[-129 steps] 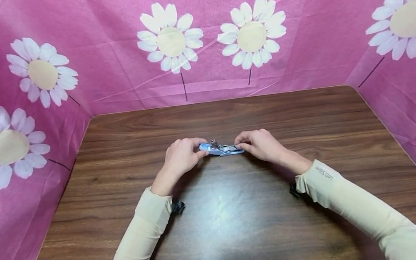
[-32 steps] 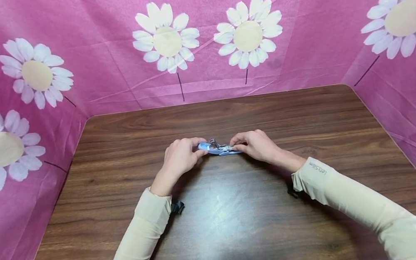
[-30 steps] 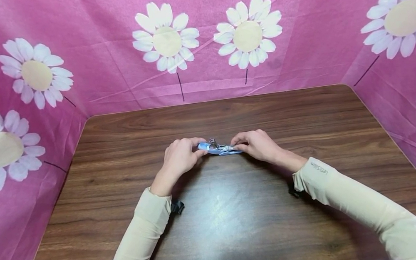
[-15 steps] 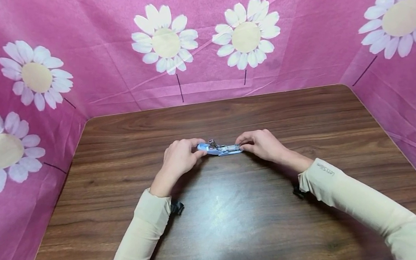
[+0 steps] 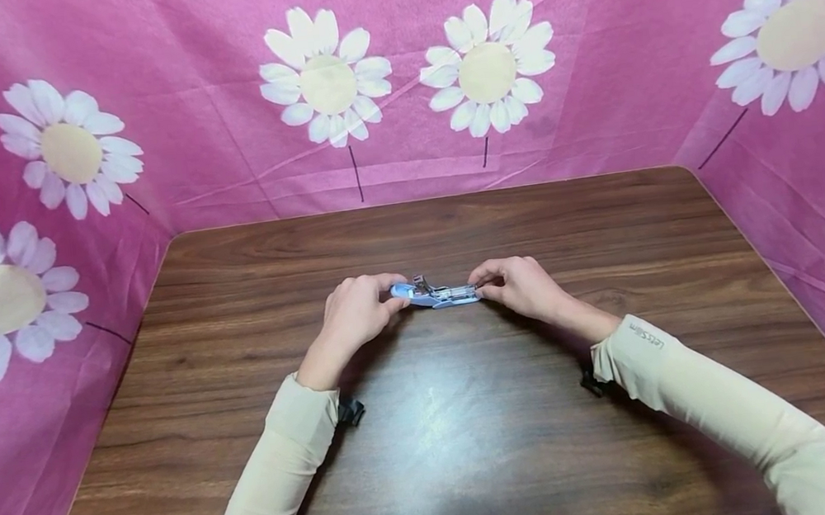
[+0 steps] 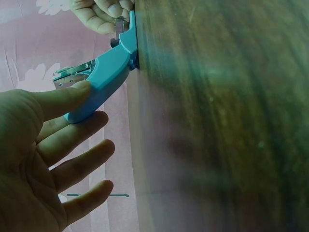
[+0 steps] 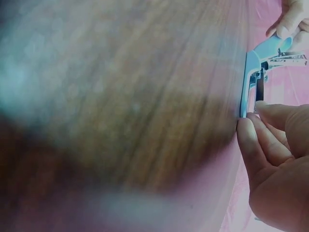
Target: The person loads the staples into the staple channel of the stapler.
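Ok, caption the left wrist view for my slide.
Left hand pinches one end of an opened blue stapler; right hand at the other.

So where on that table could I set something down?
Bare table lies between the sleeves, on the person's side of the stapler, and in a strip between stapler and pink cloth. It's crowded at the stapler, with left hand and right hand at its ends.

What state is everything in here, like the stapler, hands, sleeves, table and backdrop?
Blue stapler: opened out, metal parts exposed.
Left hand: pinching the stapler's raised end.
Right hand: pinching its other end, by the tabletop.
Sleeves: wrinkled.
Table: catching a glare.
Pink backdrop: hanging, creased.
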A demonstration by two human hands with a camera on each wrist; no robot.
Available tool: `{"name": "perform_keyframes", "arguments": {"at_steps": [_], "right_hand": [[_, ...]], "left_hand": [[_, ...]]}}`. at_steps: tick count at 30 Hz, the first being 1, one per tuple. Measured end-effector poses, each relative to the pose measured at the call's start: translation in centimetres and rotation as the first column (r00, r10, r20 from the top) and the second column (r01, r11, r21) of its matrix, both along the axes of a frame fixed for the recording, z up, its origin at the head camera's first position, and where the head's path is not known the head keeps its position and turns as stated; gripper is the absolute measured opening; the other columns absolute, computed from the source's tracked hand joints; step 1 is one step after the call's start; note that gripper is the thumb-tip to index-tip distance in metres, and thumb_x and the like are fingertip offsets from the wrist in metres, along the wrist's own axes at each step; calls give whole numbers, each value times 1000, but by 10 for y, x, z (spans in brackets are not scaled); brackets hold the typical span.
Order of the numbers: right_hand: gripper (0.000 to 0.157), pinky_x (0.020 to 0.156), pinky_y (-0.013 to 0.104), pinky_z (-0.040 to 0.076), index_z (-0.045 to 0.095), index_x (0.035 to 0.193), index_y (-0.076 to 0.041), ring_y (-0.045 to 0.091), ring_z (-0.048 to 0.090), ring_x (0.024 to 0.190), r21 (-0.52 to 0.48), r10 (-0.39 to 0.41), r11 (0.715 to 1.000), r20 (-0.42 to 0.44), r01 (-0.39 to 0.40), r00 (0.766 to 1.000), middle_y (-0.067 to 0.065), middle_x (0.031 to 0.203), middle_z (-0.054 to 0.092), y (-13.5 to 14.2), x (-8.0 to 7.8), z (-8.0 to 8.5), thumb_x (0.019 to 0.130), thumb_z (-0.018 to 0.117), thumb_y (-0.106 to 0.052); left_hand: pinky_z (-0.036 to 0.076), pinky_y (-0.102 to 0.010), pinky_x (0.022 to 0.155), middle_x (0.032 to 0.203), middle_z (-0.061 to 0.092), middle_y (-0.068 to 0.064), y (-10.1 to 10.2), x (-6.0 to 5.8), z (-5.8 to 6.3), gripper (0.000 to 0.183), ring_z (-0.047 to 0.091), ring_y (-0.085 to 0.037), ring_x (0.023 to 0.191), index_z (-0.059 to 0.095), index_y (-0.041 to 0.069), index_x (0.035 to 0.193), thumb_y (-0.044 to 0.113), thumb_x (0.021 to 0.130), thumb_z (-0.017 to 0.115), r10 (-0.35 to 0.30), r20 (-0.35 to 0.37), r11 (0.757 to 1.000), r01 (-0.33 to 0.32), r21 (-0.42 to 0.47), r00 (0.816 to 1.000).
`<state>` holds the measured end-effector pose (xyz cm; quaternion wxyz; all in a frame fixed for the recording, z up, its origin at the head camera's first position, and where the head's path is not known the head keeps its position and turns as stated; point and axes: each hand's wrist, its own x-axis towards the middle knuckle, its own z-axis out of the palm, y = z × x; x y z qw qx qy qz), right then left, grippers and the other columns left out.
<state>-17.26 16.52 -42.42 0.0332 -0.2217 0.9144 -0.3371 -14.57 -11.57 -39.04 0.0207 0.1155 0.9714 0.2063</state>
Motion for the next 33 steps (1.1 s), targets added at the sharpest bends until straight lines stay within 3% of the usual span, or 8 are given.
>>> {"name": "perform_keyframes", "arguments": {"at_steps": [19,27,33], "right_hand": [[14,87,41,53,81,102,-20,16,70,93,17,-71,997,58,70,996,0,98,79,-2,1,-1,88,78,-21],[14,94,43,52,82,102,-22,21,71,108,3,-104,995,86,104,991,1,106,79,-1,0,-2,88,79,-22],[14,94,44,52,82,102,-24,21,71,107,9,-113,994,93,112,989,1,105,79,0,0,-4,88,79,-22]], "left_hand": [[39,-33,54,100,76,4,2,0,-1,29,54,-21,70,75,34,118,41,90,76,-3,0,1000,3,10,1000],[42,-34,56,93,76,3,3,0,1,30,54,-20,68,76,32,117,40,89,77,-37,-51,999,36,-13,998],[42,-34,57,97,78,2,5,1,1,31,53,-20,67,75,31,119,38,89,78,-50,-69,999,50,0,996]]}}
